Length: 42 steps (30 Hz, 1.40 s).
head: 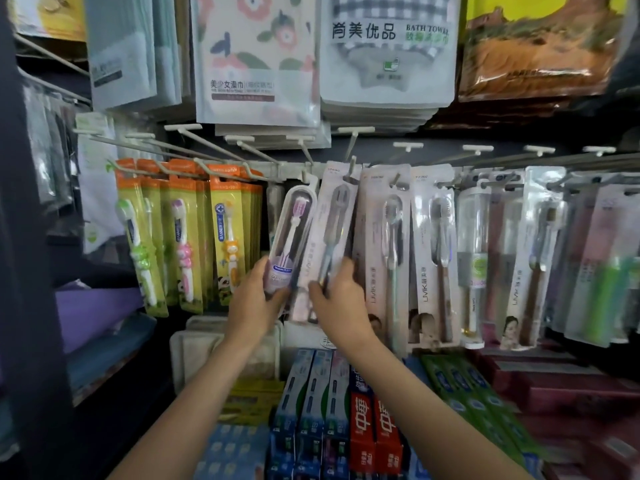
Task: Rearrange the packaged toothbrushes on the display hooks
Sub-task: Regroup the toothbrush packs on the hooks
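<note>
My left hand (pixel 254 299) grips the lower end of a clear case with a pink toothbrush (pixel 292 230), tilted to the right, its top near a hook (pixel 306 174). My right hand (pixel 341 299) holds the bottom of a pale carded pack with a grey toothbrush (pixel 332 223), whose top hangs at another hook (pixel 351 166). To the right more pale carded toothbrushes (pixel 433 251) hang in rows. Yellow and orange children's toothbrush packs (pixel 180 237) hang on hooks to the left.
Bagged bath towels (pixel 388 53) hang above the hook rail. Boxed toothpaste (pixel 367 420) is stacked on the shelf under my arms. Folded cloths (pixel 97 323) lie at the left. A clear tube pack (pixel 479 258) and green packs (pixel 602 296) hang further right.
</note>
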Available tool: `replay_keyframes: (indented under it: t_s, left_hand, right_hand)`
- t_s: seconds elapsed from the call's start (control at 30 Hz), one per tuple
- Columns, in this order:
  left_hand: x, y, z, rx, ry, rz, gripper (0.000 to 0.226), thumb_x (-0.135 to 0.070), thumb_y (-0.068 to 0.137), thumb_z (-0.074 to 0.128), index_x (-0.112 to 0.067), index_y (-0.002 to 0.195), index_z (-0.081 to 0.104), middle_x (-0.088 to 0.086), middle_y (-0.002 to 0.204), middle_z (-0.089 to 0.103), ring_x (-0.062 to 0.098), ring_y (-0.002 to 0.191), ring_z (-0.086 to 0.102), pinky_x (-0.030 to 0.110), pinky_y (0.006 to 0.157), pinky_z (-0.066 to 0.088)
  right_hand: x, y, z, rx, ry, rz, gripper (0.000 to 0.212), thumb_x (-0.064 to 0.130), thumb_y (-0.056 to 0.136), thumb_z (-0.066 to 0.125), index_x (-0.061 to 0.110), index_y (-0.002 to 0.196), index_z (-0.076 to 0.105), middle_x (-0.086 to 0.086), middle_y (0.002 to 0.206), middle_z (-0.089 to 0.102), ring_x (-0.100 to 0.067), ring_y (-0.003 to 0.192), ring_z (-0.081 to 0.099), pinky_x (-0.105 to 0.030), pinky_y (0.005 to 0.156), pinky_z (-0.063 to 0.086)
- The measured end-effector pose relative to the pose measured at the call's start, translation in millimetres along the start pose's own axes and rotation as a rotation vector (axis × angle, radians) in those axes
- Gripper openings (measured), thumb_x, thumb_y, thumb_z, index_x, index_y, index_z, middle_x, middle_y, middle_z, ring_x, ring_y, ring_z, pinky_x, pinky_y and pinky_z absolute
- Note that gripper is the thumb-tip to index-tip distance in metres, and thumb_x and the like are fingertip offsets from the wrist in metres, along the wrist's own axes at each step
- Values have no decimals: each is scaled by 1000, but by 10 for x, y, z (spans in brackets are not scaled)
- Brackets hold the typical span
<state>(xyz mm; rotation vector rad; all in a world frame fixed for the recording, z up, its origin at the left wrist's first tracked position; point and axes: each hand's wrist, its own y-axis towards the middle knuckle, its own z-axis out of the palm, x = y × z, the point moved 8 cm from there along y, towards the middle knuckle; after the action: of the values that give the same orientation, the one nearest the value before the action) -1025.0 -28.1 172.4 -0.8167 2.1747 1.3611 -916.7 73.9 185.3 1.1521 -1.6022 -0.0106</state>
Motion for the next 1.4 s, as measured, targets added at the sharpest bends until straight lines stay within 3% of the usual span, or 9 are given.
replay_keyframes:
  t_s: [0.13, 0.33, 0.53, 0.7, 0.77, 0.93, 1.1, 1.23, 1.4]
  left_hand:
    - [47, 68, -19, 85, -56, -29, 61, -17, 82, 67, -14, 137, 40, 4, 126, 57, 16, 110, 54, 28, 89, 43]
    - [100, 103, -93, 79, -43, -18, 63, -18, 82, 68, -14, 138, 40, 6, 126, 58, 21, 112, 56, 39, 93, 47]
    - [16, 5, 41, 70, -77, -3, 61, -21, 82, 65, -16, 137, 39, 3, 123, 58, 11, 104, 53, 25, 84, 44]
    - [-27, -70, 88, 31, -130, -25, 64, -20, 82, 64, -15, 139, 36, 4, 123, 59, 8, 98, 52, 25, 82, 45]
    - [-42, -97, 94, 22, -159, -42, 64, -19, 83, 64, -15, 140, 35, 5, 124, 58, 11, 102, 54, 28, 84, 47]
    - [-98, -134, 61, 6, -163, -25, 59, -18, 84, 64, -13, 137, 39, -6, 114, 54, 5, 95, 49, 20, 76, 41]
    - [-109, -152, 9, -13, -153, -13, 55, -17, 85, 63, -13, 135, 41, -10, 111, 52, 5, 98, 51, 20, 77, 40]
    - [-68, -151, -2, -12, -124, -30, 58, -18, 86, 63, -11, 137, 38, -2, 121, 55, 5, 98, 50, 18, 75, 42]
    - [-74, -142, -79, -48, -52, -22, 58, -20, 87, 62, -10, 138, 37, 3, 124, 54, 14, 105, 51, 24, 78, 39]
  right_hand:
    - [-30, 7, 169, 19, 56, 62, 35, 12, 97, 42, 2, 128, 28, -2, 83, 55, -3, 58, 49, -7, 42, 38]
    - [-54, -54, 199, 31, 190, 99, 19, 14, 95, 48, 12, 102, 31, -1, 79, 54, -4, 62, 49, -7, 42, 37]
    - [-117, -239, -133, 46, 349, 124, 30, 12, 93, 52, 19, 116, 34, 14, 88, 55, 4, 73, 56, -12, 62, 50]
    - [-117, -334, -466, 48, 263, 91, 44, 17, 92, 52, 16, 133, 35, 4, 111, 62, -12, 96, 63, -34, 86, 53]
    - [-92, -346, -619, 56, 161, 59, 38, 15, 91, 54, 15, 127, 41, 7, 101, 64, -11, 88, 65, -35, 77, 57]
    - [-37, -309, -1005, -22, -16, -22, 28, 8, 90, 55, 17, 114, 43, 14, 79, 55, 5, 56, 59, -9, 45, 46]
    - [-80, -218, -1068, -77, -202, -64, 34, 11, 90, 56, 10, 121, 44, 4, 92, 56, -1, 65, 52, -10, 49, 41]
    - [-115, -220, -984, -88, -215, -84, 29, 10, 90, 55, 9, 117, 43, -3, 89, 60, -17, 65, 59, -27, 56, 50]
    - [-164, -214, -876, -60, -141, -81, 20, 7, 91, 52, 14, 106, 40, 5, 74, 57, -2, 55, 55, -10, 41, 41]
